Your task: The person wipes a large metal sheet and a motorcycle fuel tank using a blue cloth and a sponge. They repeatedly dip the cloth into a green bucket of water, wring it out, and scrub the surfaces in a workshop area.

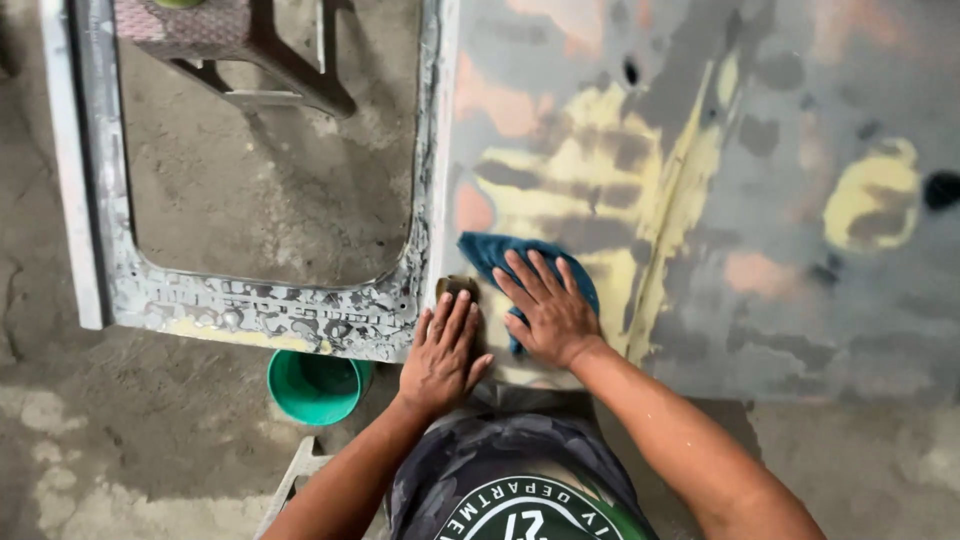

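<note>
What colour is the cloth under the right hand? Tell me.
Dark teal-blue, seen in the head view: the cloth lies flat under the right hand.

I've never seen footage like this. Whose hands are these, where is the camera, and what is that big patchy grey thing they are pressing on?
There is no machine here: a person works with two bare hands, and the single camera sits on that person's head, looking straight down. The large sheet is a grey metal car-body panel with yellow and pink filler patches and a window-shaped opening on its left side. The left hand presses a small brown sanding pad flat against the panel's edge. The right hand lies spread on a crumpled blue cloth beside it. Below, on the concrete floor, stands a green plastic bucket. Through the opening you see a dark stool.
</note>
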